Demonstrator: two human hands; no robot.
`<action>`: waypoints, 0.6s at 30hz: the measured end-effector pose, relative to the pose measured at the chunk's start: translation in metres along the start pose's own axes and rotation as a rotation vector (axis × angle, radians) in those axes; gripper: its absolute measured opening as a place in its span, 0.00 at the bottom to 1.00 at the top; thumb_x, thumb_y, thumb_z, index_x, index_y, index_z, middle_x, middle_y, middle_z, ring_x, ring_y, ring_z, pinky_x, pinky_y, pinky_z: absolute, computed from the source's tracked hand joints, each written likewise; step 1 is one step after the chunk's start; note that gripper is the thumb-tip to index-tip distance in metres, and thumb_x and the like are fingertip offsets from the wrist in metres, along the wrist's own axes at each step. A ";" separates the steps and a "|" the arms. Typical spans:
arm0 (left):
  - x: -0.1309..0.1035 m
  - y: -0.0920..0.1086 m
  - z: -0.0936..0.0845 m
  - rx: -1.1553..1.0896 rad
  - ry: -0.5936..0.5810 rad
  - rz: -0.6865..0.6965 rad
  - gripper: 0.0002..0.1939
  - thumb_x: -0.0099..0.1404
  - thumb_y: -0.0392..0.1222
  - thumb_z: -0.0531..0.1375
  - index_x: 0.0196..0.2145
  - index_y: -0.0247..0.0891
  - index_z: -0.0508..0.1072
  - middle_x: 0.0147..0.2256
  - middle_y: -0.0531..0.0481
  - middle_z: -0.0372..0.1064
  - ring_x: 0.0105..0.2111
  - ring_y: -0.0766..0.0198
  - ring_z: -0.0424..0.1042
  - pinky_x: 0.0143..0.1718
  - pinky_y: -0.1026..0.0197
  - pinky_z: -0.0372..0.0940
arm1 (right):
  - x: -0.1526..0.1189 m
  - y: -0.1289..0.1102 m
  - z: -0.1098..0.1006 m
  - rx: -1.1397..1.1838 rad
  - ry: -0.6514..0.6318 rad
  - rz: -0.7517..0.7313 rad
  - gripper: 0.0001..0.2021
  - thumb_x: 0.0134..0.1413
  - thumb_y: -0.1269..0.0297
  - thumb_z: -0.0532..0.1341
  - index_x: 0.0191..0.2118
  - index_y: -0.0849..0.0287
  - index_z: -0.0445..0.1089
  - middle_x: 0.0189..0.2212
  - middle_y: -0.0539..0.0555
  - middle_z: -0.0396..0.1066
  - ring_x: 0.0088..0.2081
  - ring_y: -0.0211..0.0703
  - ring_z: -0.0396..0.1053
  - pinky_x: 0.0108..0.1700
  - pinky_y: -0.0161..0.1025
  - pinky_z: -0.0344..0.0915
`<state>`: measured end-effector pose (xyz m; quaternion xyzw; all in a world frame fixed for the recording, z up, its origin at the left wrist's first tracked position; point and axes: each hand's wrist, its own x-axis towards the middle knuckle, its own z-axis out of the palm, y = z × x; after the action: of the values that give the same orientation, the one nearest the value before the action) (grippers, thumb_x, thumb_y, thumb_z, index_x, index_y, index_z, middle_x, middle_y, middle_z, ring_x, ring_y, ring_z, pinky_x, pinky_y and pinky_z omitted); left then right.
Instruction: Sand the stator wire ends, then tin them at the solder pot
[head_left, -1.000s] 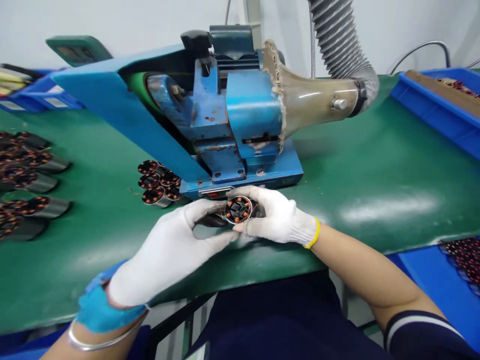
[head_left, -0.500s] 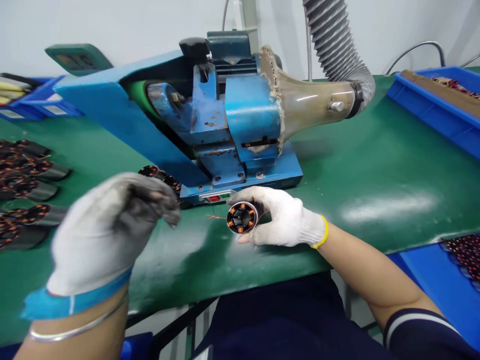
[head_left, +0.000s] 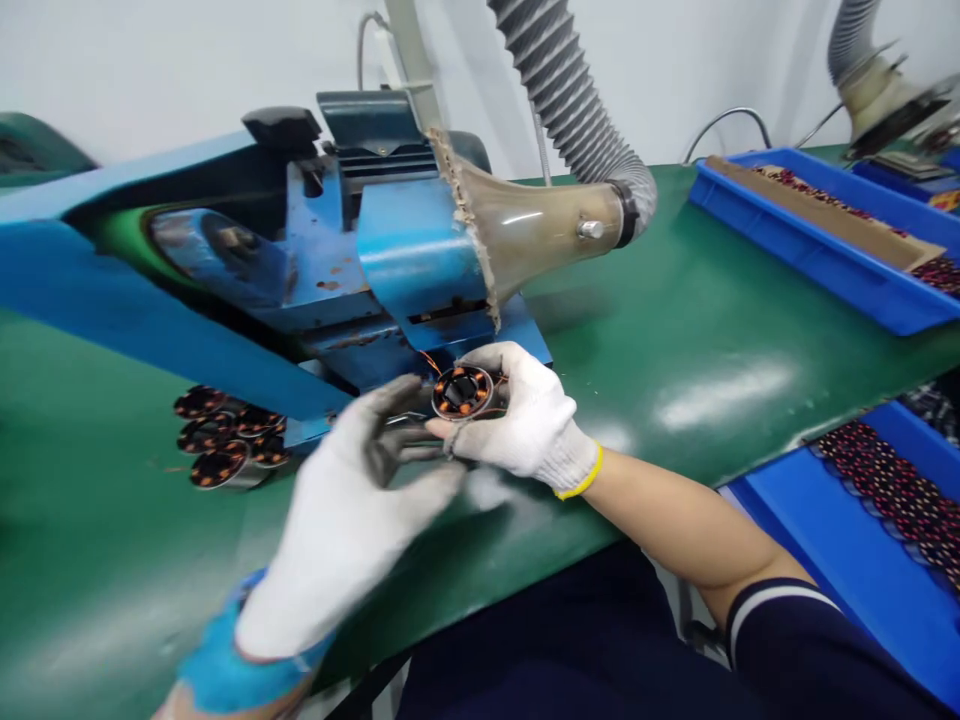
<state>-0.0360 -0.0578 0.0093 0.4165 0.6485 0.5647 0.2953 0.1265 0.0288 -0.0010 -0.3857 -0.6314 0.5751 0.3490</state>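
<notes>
I'm getting bright, whitish light, apparently from above, glaring in a pale streak across the glossy green tabletop point(head_left: 720, 395). Soft shadow lies below the white-gloved left hand point(head_left: 337, 510) and white-gloved right hand point(head_left: 517, 415). Toward my view's edges shapes stretch, and the dark green rounded device point(head_left: 37, 148) at far left blurs.

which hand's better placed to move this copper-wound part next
Probably the right hand: it grips the copper-wound part near the blue machine, while the left hand is half curled but open beside it.
</notes>
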 end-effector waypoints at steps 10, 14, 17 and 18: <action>0.025 0.009 0.047 -0.107 0.050 -0.011 0.23 0.48 0.47 0.76 0.40 0.38 0.76 0.36 0.51 0.78 0.37 0.64 0.76 0.45 0.59 0.77 | 0.032 0.004 0.008 -0.098 0.240 -0.150 0.33 0.50 0.51 0.85 0.54 0.56 0.72 0.50 0.55 0.81 0.53 0.51 0.83 0.61 0.46 0.79; 0.029 0.009 0.044 -0.078 0.081 0.005 0.18 0.47 0.46 0.74 0.32 0.39 0.74 0.31 0.55 0.73 0.33 0.66 0.71 0.39 0.62 0.72 | 0.037 -0.001 0.011 -0.140 0.249 -0.150 0.32 0.52 0.53 0.86 0.55 0.56 0.72 0.53 0.56 0.80 0.57 0.54 0.81 0.65 0.47 0.78; 0.029 0.010 0.045 -0.073 0.117 -0.004 0.17 0.46 0.45 0.74 0.32 0.39 0.75 0.30 0.56 0.74 0.33 0.67 0.70 0.38 0.64 0.71 | 0.039 -0.001 0.013 -0.122 0.236 -0.105 0.36 0.45 0.57 0.89 0.55 0.53 0.73 0.54 0.54 0.81 0.57 0.54 0.80 0.65 0.45 0.78; 0.029 0.010 0.046 -0.074 0.120 -0.005 0.17 0.46 0.45 0.74 0.32 0.39 0.76 0.30 0.56 0.74 0.33 0.67 0.70 0.38 0.64 0.71 | 0.040 -0.001 0.013 -0.111 0.230 -0.105 0.36 0.44 0.57 0.89 0.55 0.53 0.73 0.55 0.54 0.81 0.57 0.54 0.80 0.65 0.45 0.78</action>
<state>-0.0088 -0.0100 0.0135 0.3691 0.6447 0.6115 0.2724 0.0968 0.0580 -0.0015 -0.4343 -0.6373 0.4724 0.4268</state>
